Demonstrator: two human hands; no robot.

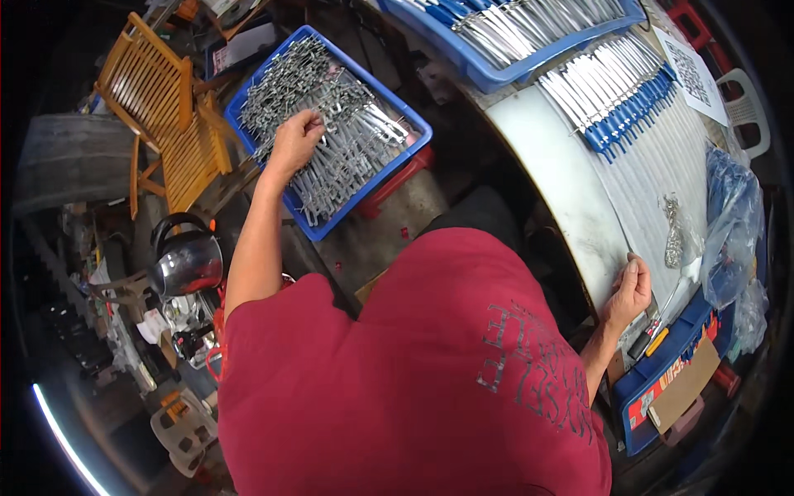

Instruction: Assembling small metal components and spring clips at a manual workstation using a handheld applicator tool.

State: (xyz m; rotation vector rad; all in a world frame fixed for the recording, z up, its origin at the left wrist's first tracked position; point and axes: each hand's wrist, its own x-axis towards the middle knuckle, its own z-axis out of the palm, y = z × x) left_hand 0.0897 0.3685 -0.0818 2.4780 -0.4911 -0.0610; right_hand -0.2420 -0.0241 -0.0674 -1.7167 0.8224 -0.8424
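Reaching out to the person's left, the left hand (295, 140) goes into a blue crate (411, 126) full of grey metal parts (339, 157). Its fingers are curled down into the pile and touch the parts, but whether they really hold one cannot be told. The hand is near the middle of the crate, well away from its rim. The right hand (630, 291) rests on the near edge of a white table (546, 157), with fingers bent and the thumb up; it seems to hold nothing. Just beside it, past the table edge, some tools lie in a blue box (662, 376). On the table, rows of blue-handled tools (616, 91) lie well apart from this hand, and a clear plastic bag (732, 223) is near it. Between crate and table there is a dark open gap. A wooden folding chair (161, 107) stands close to the crate's far side, and a kettle (186, 258) is below it.
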